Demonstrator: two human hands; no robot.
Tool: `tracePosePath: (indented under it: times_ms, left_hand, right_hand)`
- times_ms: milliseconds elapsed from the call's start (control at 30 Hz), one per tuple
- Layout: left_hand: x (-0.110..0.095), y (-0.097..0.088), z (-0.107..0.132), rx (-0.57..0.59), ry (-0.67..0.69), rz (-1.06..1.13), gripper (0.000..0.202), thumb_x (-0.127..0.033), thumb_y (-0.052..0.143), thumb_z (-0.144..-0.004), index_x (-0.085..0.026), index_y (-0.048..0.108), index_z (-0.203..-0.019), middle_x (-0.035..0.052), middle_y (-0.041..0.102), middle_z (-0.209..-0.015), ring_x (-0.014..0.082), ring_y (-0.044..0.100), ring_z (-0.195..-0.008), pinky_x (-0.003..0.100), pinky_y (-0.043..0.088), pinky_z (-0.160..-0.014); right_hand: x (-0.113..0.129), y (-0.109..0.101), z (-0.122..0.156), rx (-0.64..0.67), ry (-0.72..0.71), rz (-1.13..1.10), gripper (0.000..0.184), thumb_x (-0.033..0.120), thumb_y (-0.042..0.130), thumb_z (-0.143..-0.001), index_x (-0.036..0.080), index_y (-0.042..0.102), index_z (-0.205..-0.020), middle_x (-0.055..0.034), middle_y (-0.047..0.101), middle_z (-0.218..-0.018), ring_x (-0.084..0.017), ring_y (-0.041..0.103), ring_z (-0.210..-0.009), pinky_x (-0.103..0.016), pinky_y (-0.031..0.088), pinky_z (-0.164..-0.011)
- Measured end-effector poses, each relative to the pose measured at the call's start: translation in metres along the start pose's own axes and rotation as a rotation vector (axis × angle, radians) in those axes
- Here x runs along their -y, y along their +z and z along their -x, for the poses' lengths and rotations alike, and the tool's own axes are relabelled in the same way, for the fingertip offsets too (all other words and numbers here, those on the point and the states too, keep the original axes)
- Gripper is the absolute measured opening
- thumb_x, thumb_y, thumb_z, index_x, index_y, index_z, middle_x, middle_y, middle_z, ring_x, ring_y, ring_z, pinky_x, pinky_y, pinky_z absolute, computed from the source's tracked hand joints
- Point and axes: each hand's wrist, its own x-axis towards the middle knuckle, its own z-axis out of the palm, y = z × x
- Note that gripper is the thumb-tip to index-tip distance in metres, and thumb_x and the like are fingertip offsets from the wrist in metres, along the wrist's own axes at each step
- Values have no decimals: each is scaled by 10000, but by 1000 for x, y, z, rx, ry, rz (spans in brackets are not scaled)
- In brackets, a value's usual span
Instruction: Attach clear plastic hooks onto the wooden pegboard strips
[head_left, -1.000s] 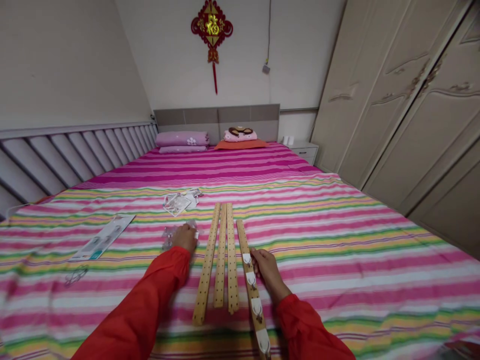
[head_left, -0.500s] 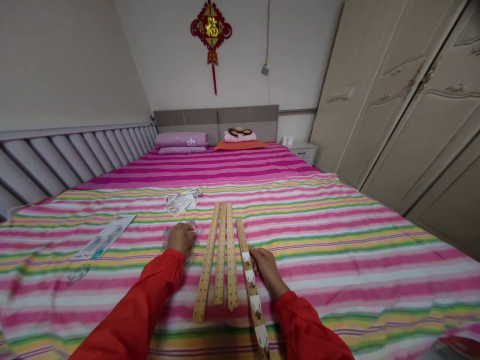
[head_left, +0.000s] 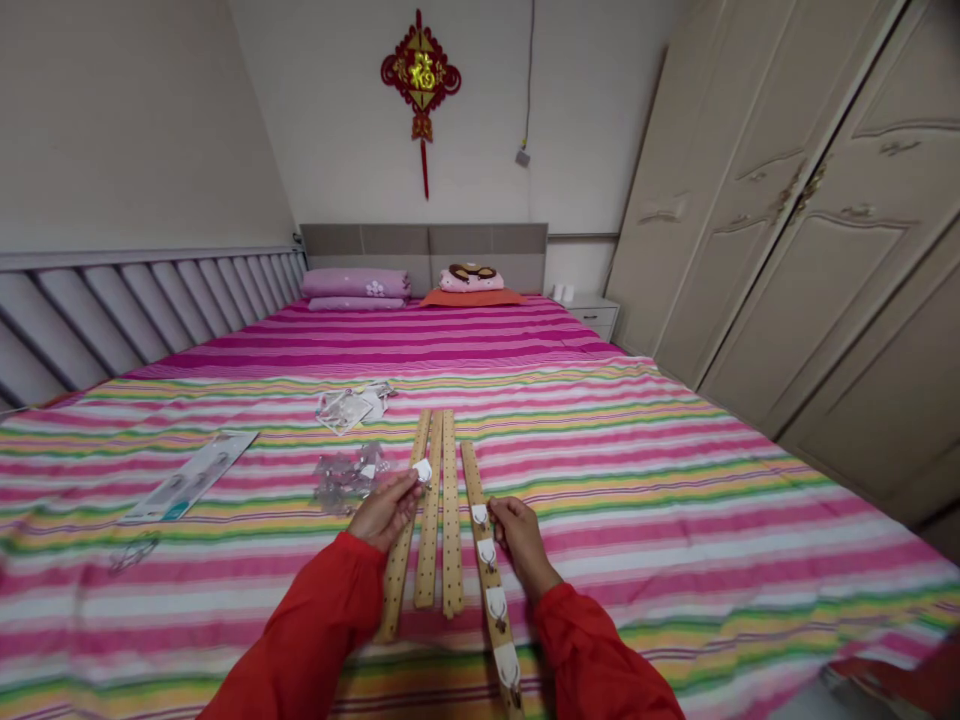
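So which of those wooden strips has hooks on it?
The rightmost strip, by the right hand: it carries four white hooks, while the other three are bare.

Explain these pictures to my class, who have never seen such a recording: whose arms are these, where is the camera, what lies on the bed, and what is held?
There is no machine: a person in red sleeves wears one camera on the head, looking forward and down, so you see their own two hands. The left hand pinches a small white hook. The right hand touches a holed wooden strip that carries four white hooks; whether it grips it is unclear. Beside it on the striped bed lie three bare strips, a clear bag, a second packet and a printed card. Pillows and a wardrobe stand behind.
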Motion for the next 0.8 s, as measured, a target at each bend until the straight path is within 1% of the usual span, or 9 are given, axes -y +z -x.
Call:
tracePosePath:
  times_ms: [67,133,267,333,433,533,667,800]
  left_hand:
    - [13,10,0,16,-25,-16,87,-93,695,-725,-141,627,-747,-17,618,-588,35,576,-501,96,442,-456]
    - [26,19,-3,41,-23,-72,110,-131,734,-695,-136,629,-727,-24,608,-568,28,558,-481,95,426,-451]
    - [47,33,-15,82,56,-203,213,-250,796,-603,-126,644,-686,-37,584,-517,31,518,-458,109,339,-403]
    - [55,38,-21,89,89,-247,240,-280,801,-571,-127,659,-690,-34,598,-524,44,525,-473,129,344,-420]
    - [62,43,-28,121,111,-290,275,-309,800,-548,-127,679,-715,-21,628,-549,71,555,-510,176,419,-506]
    - [67,44,-33,130,140,-296,311,-318,808,-524,-119,683,-728,1,657,-587,95,588,-549,221,468,-585]
    - [69,43,-41,106,187,-351,311,-298,803,-522,-110,678,-735,43,694,-660,139,634,-616,272,501,-653]
    - [73,41,-49,63,315,-454,316,-259,740,-602,-106,666,-868,64,713,-741,161,654,-684,284,509,-672]
  right_hand:
    - [1,-1,1,-18,-10,-61,300,446,695,-625,184,550,-604,86,453,-373,-50,276,-288,-204,165,-328]
    - [3,-2,1,-36,-16,-102,288,430,702,-611,181,558,-617,81,475,-406,-47,275,-300,-203,166,-333]
    - [11,0,-1,-62,-40,-94,257,406,709,-611,180,590,-638,77,474,-413,-54,287,-322,-207,183,-341]
    - [18,3,-3,-50,-61,-78,256,407,719,-615,173,621,-650,68,486,-425,-62,322,-346,-207,206,-351]
    - [27,8,-7,26,-84,-78,269,406,737,-617,154,665,-677,50,524,-454,-70,394,-386,-204,268,-381]
    - [34,13,-12,74,-58,-95,275,365,763,-585,139,689,-724,32,574,-479,-82,462,-420,-205,336,-418]
    - [34,17,-20,76,-25,-112,285,296,783,-528,142,685,-748,24,614,-499,-90,507,-435,-203,375,-432]
    - [29,20,-26,38,-14,-116,271,261,767,-519,148,669,-745,18,633,-524,-96,534,-446,-195,381,-421]
